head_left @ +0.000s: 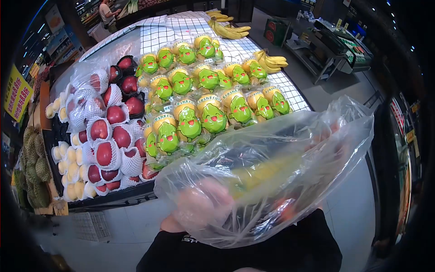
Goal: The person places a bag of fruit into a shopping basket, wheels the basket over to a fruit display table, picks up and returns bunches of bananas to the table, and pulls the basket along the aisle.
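Observation:
A large clear plastic bag [253,213] spreads across the front of the view, crinkled and partly see-through. My left hand [204,201] shows blurred through the film at the bag's left end, its fingers curled on the plastic. At the upper right end, my right hand [327,133] is also veiled by the bag, with its fingers bent around the film. Between the hands, a long yellow shape [263,174] shows through the plastic, too blurred to name. A small red patch [285,209] lies below it, also unclear.
Ahead, a fruit stand holds wrapped fruit packs [213,113] with green cartoon faces, red apples [104,154] in foam nets, and bananas [272,61]. Durians [34,167] stand at left. A person [108,16] is in the far background. A metal table [328,54] stands at right.

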The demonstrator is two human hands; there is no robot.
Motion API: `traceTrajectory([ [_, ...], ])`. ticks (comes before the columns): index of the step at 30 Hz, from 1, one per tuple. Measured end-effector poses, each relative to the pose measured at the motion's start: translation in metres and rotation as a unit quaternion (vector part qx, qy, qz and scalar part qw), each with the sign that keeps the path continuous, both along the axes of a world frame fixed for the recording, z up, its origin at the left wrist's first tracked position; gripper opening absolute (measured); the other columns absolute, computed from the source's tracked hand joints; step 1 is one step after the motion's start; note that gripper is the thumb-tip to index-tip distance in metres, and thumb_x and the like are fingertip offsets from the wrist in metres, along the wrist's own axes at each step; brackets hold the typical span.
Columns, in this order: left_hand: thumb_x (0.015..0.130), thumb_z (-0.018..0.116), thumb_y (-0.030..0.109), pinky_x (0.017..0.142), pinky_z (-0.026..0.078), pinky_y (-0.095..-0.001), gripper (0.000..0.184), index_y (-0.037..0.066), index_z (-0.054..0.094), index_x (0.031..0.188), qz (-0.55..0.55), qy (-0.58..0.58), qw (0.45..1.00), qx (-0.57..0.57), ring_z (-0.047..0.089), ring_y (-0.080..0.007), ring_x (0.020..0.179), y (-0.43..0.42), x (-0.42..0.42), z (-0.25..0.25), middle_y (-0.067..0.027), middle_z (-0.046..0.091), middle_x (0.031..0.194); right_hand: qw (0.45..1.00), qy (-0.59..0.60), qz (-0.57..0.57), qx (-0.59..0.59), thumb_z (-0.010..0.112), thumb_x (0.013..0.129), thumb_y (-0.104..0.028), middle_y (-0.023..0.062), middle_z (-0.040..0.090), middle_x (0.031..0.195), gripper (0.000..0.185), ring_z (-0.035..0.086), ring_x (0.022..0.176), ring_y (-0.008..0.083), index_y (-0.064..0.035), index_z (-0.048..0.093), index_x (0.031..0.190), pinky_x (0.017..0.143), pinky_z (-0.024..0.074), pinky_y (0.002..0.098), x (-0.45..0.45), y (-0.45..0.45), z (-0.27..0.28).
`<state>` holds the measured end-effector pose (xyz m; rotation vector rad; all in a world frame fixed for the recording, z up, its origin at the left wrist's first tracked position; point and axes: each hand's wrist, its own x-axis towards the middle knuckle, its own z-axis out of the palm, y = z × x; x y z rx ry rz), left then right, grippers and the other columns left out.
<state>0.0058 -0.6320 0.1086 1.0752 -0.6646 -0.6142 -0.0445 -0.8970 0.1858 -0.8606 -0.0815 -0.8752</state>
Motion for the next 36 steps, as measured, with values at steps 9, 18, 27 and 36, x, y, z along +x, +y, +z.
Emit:
traceTrajectory([
  [9,0.073,0.081,0.015,0.073,0.048,-0.0313,0.072,0.001,0.040,0.130,0.127,0.161,0.974,-0.092,0.061,-0.0192,0.086,-0.060,-0.103,-0.074,-0.0092,0.063,0.097,0.983,0.057,0.114,-0.131,0.055,0.091,-0.010,0.0065,0.065,0.089,0.018,0.059,0.074,0.0119,0.0023,0.065,0.099,0.065,0.0470,0.0263,-0.087,-0.039,-0.084],
  [18,0.079,0.077,0.013,0.080,0.048,-0.0324,0.041,0.000,0.057,0.113,0.172,0.257,0.928,0.208,0.061,-0.0180,0.090,-0.051,-0.155,-0.118,-0.0059,0.064,0.099,0.963,0.147,0.162,-0.155,0.055,0.097,-0.011,0.0007,0.064,0.086,0.018,0.056,0.077,0.0064,0.0034,0.064,0.103,0.068,0.0458,0.0239,-0.127,-0.027,-0.149],
  [27,0.092,0.062,0.008,0.062,0.039,-0.0227,0.009,0.001,0.059,0.098,0.232,0.173,0.938,0.192,0.052,-0.0071,0.071,-0.008,-0.189,-0.137,-0.0010,0.059,0.087,0.907,0.337,0.201,-0.151,0.053,0.100,-0.021,-0.0029,0.058,0.080,0.025,0.048,0.076,0.0031,0.0012,0.064,0.095,0.068,0.0420,0.0233,-0.170,0.014,-0.192],
  [36,0.093,0.060,0.014,0.056,0.032,-0.0226,0.015,0.009,0.055,0.081,0.222,0.189,0.905,0.309,0.043,-0.0049,0.064,0.047,-0.257,-0.163,0.0047,0.050,0.076,0.830,0.456,0.215,-0.239,0.051,0.100,-0.025,0.0036,0.058,0.073,0.030,0.051,0.073,0.0082,0.0019,0.061,0.089,0.069,0.0447,0.0279,-0.221,0.067,-0.231],
])
